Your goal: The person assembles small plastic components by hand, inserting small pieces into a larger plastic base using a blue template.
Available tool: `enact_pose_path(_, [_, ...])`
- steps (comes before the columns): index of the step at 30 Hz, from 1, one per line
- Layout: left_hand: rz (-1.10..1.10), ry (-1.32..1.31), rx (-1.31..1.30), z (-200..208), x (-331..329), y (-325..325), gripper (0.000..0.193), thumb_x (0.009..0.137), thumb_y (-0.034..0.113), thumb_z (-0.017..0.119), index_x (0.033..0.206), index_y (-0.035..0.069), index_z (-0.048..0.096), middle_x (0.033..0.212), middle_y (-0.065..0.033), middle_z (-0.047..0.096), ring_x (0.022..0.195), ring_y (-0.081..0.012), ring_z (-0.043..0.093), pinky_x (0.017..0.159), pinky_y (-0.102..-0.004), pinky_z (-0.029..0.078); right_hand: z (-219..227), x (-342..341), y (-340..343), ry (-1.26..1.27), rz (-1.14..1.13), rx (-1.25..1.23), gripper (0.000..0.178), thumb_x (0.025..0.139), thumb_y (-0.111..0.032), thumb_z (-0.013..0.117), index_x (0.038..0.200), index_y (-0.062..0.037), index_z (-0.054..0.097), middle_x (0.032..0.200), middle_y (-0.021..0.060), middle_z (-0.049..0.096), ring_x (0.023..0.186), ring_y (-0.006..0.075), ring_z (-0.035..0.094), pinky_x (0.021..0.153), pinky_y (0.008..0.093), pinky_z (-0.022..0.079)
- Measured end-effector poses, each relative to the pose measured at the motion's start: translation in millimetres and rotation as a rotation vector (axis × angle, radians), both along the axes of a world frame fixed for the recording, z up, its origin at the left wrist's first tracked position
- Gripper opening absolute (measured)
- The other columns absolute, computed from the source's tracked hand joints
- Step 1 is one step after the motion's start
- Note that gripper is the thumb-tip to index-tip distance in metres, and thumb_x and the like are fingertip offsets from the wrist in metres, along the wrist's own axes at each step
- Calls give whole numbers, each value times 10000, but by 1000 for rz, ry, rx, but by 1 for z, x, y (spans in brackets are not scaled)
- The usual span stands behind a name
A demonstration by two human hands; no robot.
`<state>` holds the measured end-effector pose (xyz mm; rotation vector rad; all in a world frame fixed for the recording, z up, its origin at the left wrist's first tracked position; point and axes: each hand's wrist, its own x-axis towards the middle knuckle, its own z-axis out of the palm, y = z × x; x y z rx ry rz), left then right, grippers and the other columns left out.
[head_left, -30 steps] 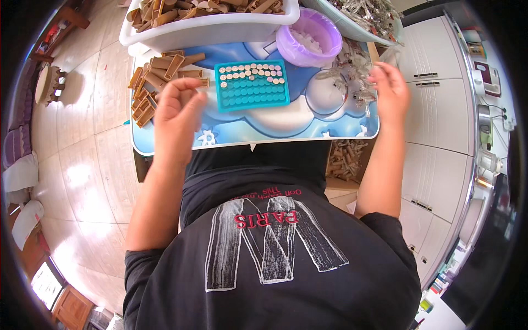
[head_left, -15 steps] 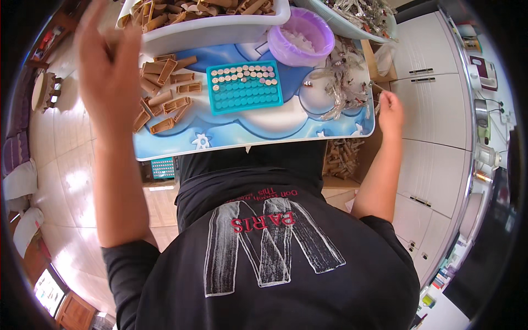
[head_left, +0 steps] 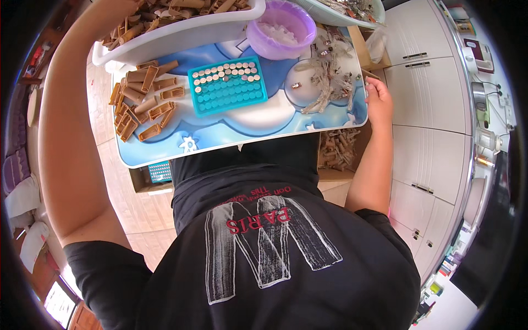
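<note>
My left arm stretches far up to a white bin (head_left: 181,37) heaped with brown plastic casings (head_left: 190,6). My left hand (head_left: 116,6) lies at the pile's left side, its fingers cut off or hidden by the picture's upper edge. At the small table's right edge, my right hand (head_left: 379,102) is closed, thumb and fingers pinching the table's rim (head_left: 365,102). A teal tray (head_left: 228,103) with round cells sits mid-table; small silvery discs (head_left: 234,71) fill its far rows. Loose brown casings (head_left: 146,102) lie left of the tray.
Behind the tray stands a purple tub (head_left: 280,47) with whitish bits. Clear-wrapped small metal parts (head_left: 330,74) are heaped at the table's right. A pale basin (head_left: 352,21) holds more parts. Below the table is a box of brown pieces (head_left: 338,148). White cabinets (head_left: 429,99) stand at right.
My left hand has moved up and away to the bin of casings. My right hand has shifted slightly along the table's right edge. The whole table sits a little further left in view.
</note>
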<state>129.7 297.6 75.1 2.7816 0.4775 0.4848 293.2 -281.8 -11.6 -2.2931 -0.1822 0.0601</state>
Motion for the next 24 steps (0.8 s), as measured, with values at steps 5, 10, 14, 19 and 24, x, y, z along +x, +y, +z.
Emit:
enact_pose_path(5, [148,112,-149,54,-7,-109,362,822,78,526,1182,62,567,870,-122,632,719,-155,587,673,-302,478,-25,22,-22,-194,-1,-211,230,867,-188,574,1033,-38,631,882,59,642,752,132,590,709,290,471])
enact_pose_path(10, [84,-144,-67,45,-39,-145,301,857,131,506,1131,55,602,826,-49,586,746,-100,533,741,-236,449,-15,18,1,-255,-96,-1,278,820,-232,637,1002,-23,626,879,101,652,789,231,613,732,335,474])
enact_pose_path(14, [-50,-304,-589,5,-63,-226,273,793,26,547,1058,37,612,609,-16,455,548,-60,410,519,-220,351,-20,12,-7,-300,-118,-323,266,807,-225,648,982,-25,629,862,117,655,778,263,620,729,360,479])
enact_pose_path(19, [-103,-236,-687,-17,-97,-277,277,786,-32,524,1038,34,617,556,7,420,504,-50,385,497,-207,342,-22,20,-22,-158,-4,-375,267,816,-241,634,980,-30,633,852,133,660,753,285,620,735,363,482])
enact_pose_path(24, [-110,-100,-967,-39,-109,-294,254,808,-34,508,1041,2,600,565,30,412,522,-32,368,507,-199,330,-36,30,-44,27,-24,-285,249,838,-253,627,911,-15,626,794,87,650,690,193,590,662,325,461])
